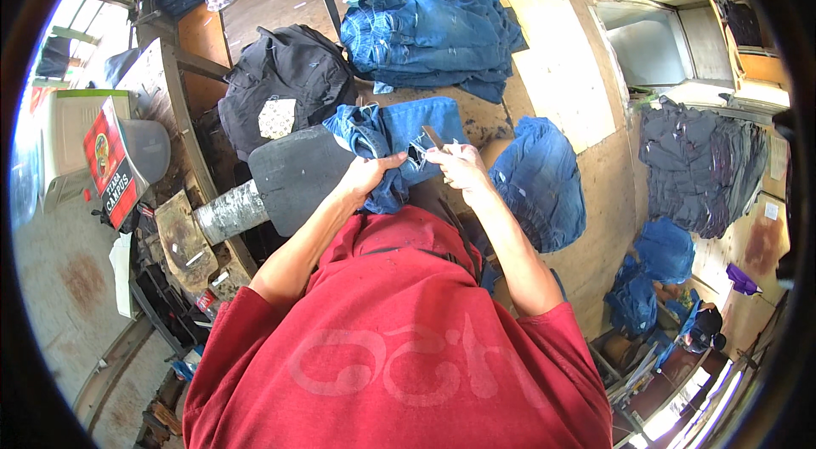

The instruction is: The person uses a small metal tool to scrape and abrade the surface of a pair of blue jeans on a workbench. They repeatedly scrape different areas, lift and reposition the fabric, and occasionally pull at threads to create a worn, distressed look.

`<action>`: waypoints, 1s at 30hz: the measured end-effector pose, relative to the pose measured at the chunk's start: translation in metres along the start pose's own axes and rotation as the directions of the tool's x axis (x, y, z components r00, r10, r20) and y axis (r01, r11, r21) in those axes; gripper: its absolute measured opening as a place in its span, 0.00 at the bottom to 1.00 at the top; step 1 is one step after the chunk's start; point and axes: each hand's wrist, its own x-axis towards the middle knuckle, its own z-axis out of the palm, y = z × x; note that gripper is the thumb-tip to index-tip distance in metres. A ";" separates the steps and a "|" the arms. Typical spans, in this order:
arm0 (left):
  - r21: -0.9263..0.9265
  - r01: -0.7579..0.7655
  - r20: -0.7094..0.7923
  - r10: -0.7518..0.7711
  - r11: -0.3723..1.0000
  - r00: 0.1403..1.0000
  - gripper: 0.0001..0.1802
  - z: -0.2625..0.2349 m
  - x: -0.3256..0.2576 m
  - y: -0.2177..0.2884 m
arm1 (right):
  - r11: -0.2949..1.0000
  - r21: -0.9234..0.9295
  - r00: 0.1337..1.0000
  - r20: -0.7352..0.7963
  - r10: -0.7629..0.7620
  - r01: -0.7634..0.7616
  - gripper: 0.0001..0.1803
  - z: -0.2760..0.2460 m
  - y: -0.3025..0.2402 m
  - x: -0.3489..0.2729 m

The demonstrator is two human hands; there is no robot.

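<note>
A blue denim garment (421, 119) lies across my lap, bunched toward the left. My left hand (371, 174) is closed on its near edge, with thumb and fingers pinching the cloth. Close to the right of it, my right hand (461, 168) grips a slim, flat brown tool (434, 138), whose exact kind I cannot make out. The tool points up and to the left over the denim. Between the two hands, pale loose threads (417, 145) show around a dark gap in the cloth.
Beyond my hands lie a large pile of blue denim (425, 28) and a dark bundle of clothes (289, 83). More denim (540, 177) sits at my right, with black garments (701, 164) farther over. A dark board (302, 173) on a pale post stands at my left.
</note>
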 end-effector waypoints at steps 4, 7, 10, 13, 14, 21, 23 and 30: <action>-0.039 -0.010 0.030 0.012 0.999 0.999 0.20 -0.001 -0.002 0.000 | 0.999 -0.017 0.996 0.079 0.036 -0.035 0.17 0.000 -0.002 0.001; -0.071 0.004 0.028 -0.002 0.997 1.000 0.19 -0.001 -0.001 -0.001 | 0.994 -0.097 0.994 0.095 0.059 -0.050 0.17 0.005 -0.007 0.003; -0.015 -0.037 0.014 0.037 0.999 0.999 0.18 -0.003 0.001 -0.004 | 0.989 -0.146 0.993 0.104 0.052 -0.036 0.17 0.005 -0.011 0.005; -0.029 -0.021 0.002 0.021 0.999 1.000 0.19 -0.007 0.004 -0.007 | 0.993 -0.117 0.995 0.091 0.033 -0.022 0.17 0.000 -0.010 0.008; -0.027 -0.016 -0.004 0.016 0.999 1.000 0.19 -0.007 0.005 -0.009 | 0.993 -0.111 0.998 0.053 0.044 -0.038 0.18 -0.002 -0.009 0.009; 0.042 0.006 -0.006 -0.006 0.999 1.000 0.20 -0.006 0.006 -0.007 | 0.994 -0.066 0.985 0.140 0.097 -0.089 0.13 0.002 -0.006 0.012; 0.072 0.026 0.006 -0.026 0.997 1.000 0.19 -0.005 0.005 -0.004 | 0.991 -0.113 0.988 0.132 0.083 -0.068 0.17 0.003 -0.007 0.012; 0.096 -0.012 0.008 0.011 0.995 1.000 0.18 0.000 0.002 0.000 | 0.997 -0.070 0.985 0.167 0.035 -0.023 0.17 0.004 -0.002 0.012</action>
